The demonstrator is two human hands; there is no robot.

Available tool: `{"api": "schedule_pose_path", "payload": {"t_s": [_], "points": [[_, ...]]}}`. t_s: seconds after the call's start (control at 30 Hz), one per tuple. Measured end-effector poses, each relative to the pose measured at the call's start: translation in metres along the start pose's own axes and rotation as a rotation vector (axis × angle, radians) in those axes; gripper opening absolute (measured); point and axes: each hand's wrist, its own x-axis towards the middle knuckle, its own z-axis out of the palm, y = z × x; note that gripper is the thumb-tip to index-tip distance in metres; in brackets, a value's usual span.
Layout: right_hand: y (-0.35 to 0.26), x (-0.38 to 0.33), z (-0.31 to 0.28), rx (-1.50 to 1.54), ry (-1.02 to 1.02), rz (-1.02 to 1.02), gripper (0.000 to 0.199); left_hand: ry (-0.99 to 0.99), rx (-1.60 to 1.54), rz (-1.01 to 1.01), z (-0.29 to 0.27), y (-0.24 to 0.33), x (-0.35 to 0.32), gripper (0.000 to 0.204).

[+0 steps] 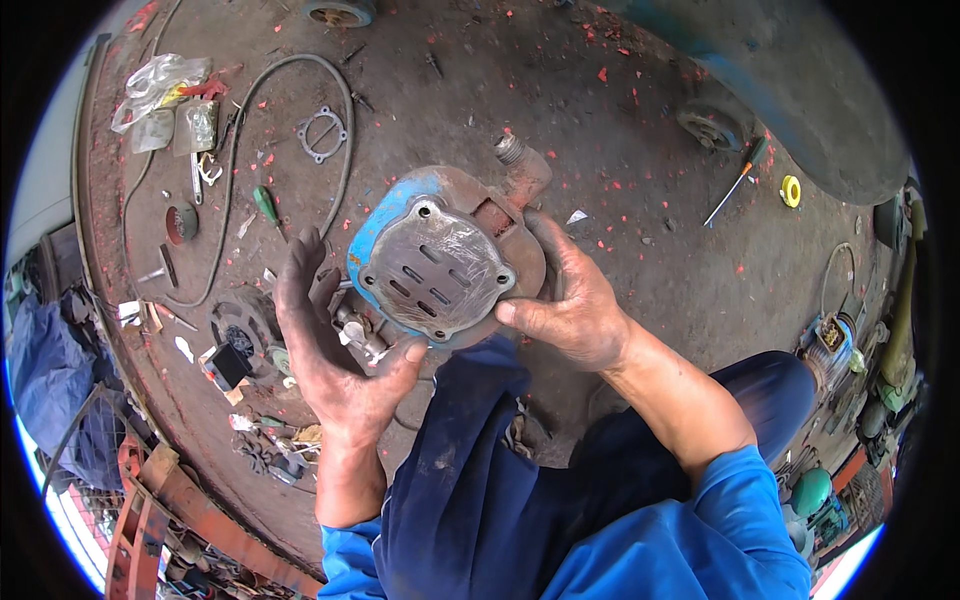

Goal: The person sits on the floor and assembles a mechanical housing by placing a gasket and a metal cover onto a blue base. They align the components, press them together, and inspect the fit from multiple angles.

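A round compressor head [393, 212], partly blue and partly bare rusty metal, is in front of me above my knee. On its face lies a grey metal valve plate [440, 262] with several slots and corner holes. A threaded elbow pipe [524, 165] sticks out at its far right. My right hand [580, 310] is closed on the right side of the head, with the thumb at the plate's edge and the fingers partly hidden. Beside the left edge, my left hand [335, 350] is open, fingers and thumb apart, next to a small metal fitting [358, 335].
On the dirty floor lie a ring gasket [323, 135], a black hose [236, 140], a green-handled screwdriver [266, 204], another screwdriver [737, 183] and a yellow tape roll [790, 191]. A large tank [790, 90] on wheels stands at the far right. Plastic bags [163, 88] lie far left.
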Motion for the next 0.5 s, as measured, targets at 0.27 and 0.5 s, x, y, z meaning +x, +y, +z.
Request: {"api": "schedule_pose_path", "payload": {"t_s": [0.27, 0.5], "points": [[0.033, 0.002, 0.006, -0.105, 0.029, -0.172, 0.086, -0.211, 0.626, 0.337, 0.023, 0.035, 0.016, 0.125], [0.039, 0.0, 0.014, -0.103, 0.029, -0.092, 0.084, -0.169, 0.662, 0.292, 0.03, 0.029, 0.016, 0.111]]}}
